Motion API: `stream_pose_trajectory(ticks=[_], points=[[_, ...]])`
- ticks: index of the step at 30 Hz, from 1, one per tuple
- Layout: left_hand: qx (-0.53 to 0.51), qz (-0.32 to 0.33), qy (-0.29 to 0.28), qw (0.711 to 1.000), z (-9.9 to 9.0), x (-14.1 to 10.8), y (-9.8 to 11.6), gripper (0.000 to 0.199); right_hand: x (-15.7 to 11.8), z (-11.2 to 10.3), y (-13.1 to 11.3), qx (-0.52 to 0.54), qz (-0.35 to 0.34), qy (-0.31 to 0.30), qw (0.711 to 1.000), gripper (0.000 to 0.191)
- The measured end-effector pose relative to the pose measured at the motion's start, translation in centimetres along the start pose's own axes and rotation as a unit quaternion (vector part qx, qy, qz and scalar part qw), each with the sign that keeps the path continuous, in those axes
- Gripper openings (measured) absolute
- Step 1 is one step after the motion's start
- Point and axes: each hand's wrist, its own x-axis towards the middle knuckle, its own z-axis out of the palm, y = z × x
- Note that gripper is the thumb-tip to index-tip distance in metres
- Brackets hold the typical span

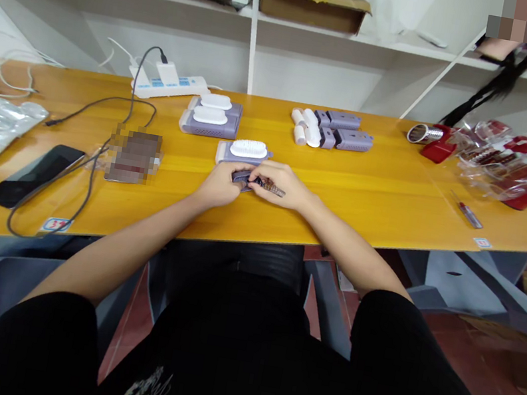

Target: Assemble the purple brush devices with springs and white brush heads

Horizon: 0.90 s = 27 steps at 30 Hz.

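Two bare hands work close together over an amber-yellow table (383, 207), near its front edge and level with the person's midline. The left hand (218, 184) curls around a small dark slate-purple plastic part (241, 177), its shape largely hidden by the fingers. The right hand (278, 184) pinches a slim screwdriver (271, 189) with a ribbed, translucent handle. The screwdriver's long axis lies almost level across the view, running leftward from the right hand toward the part; its tip cannot be seen. The part sits between the hands, closer to the left.

Just beyond the fingers rests a matte lilac-grey brush body (224, 152) with a white bristled head (249, 148). Two similar brush units (210, 122) stand farther left, and white cylinders (303, 126) and lilac-grey handles (348, 131) lie in a group to the right. Red parts in clear plastic packaging (511, 165) crowd the far right, with a second small screwdriver (466, 210) lying near the table's edge. At left, a white power strip (168, 86) trails a dark cable (97, 163) past a black smartphone (32, 175) and a pixel-blurred flat object (133, 157).
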Motion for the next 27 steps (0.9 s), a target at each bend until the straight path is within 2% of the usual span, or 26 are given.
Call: stream_pose_trajectory(ticks=[12,22,27], points=[[0.030,-0.019,0.008,0.999,-0.3,-0.1,0.0,0.043,-0.1,0.0,-0.8,0.018,-0.019,-0.028,0.999,0.019],[-0.069,-0.009,-0.028,0.997,-0.8,0.5,-0.9,0.036,-0.1,-0.1,0.0,0.013,-0.030,-0.002,0.999,0.027],[-0.062,-0.015,-0.028,0.998,-0.9,0.5,-0.9,0.046,-0.2,-0.2,0.0,0.013,-0.033,0.004,0.999,0.031]])
